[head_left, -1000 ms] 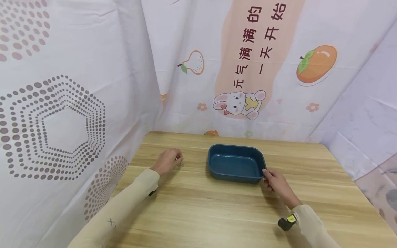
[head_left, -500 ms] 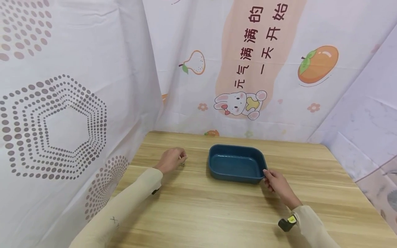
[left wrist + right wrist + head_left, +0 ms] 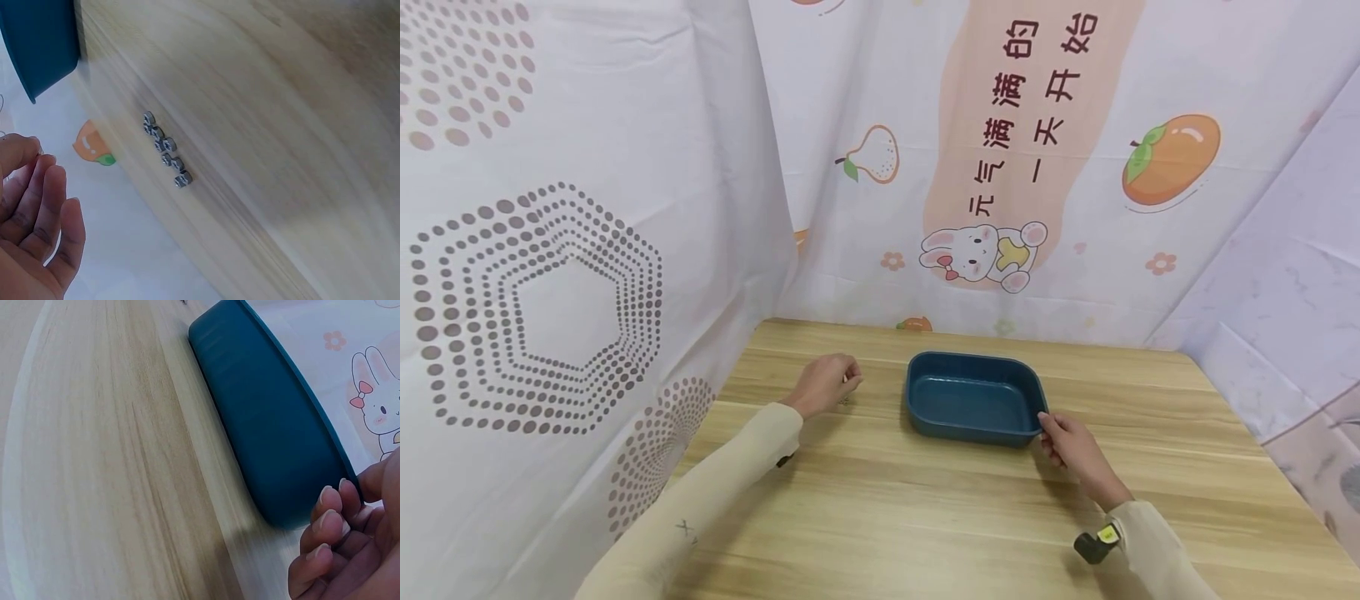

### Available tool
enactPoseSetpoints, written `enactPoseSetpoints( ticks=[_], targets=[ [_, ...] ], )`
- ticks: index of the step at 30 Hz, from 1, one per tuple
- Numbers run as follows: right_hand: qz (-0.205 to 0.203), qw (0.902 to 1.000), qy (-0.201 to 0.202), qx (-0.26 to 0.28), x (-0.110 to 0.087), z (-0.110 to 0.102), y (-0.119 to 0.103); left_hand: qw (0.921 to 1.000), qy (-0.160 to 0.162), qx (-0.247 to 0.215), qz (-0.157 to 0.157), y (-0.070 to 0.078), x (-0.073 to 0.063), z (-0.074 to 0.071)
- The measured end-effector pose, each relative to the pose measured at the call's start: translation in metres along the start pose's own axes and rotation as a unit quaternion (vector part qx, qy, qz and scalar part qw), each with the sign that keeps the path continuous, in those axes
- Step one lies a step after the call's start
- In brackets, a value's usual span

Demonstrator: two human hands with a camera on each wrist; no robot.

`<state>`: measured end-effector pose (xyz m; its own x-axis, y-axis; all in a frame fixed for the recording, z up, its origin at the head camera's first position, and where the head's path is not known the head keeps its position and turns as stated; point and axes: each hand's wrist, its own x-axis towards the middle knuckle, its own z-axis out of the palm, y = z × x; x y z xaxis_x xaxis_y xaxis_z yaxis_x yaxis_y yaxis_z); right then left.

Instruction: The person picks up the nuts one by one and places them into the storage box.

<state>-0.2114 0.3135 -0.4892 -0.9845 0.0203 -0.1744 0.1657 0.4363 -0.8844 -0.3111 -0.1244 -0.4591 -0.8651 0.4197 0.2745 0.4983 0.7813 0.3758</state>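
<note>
My left hand (image 3: 826, 385) hovers over the left part of the table, left of the blue box. In the left wrist view its thumb and index fingertip pinch a tiny shiny piece (image 3: 40, 150), mostly covered by the fingers. Several small silver, nut-like metal pieces (image 3: 164, 147) lie in a loose row on the wood beneath. The head view has my left hand hiding most of them. With thumb and fingers, my right hand (image 3: 1075, 454) grips the near right corner of the dark blue rectangular box (image 3: 970, 432) at its rim. The box stands upright, nothing visible inside.
The wooden table (image 3: 910, 517) runs back to a printed white curtain (image 3: 850, 275) hung behind it. Another curtain (image 3: 715, 208) closes off the left side. A black wrist camera (image 3: 1093, 546) sits under the right sleeve.
My left hand has moved right and slightly up, away from the metal pieces and toward the box. The right hand keeps its grip on the rim, and the box stays put.
</note>
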Motion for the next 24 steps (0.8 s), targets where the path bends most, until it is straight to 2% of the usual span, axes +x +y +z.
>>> enactPoseSetpoints(
  ticks=[5,24],
  targets=[
    [0.000,1.0000,-0.001,0.001,-0.002,0.000,-0.002,1.0000,0.007,0.003,0.005,0.005,0.002,0.001],
    [0.006,1.0000,-0.001,0.008,0.000,0.000,0.000,0.9993,0.002,-0.006,0.036,0.021,0.015,0.009]
  ],
)
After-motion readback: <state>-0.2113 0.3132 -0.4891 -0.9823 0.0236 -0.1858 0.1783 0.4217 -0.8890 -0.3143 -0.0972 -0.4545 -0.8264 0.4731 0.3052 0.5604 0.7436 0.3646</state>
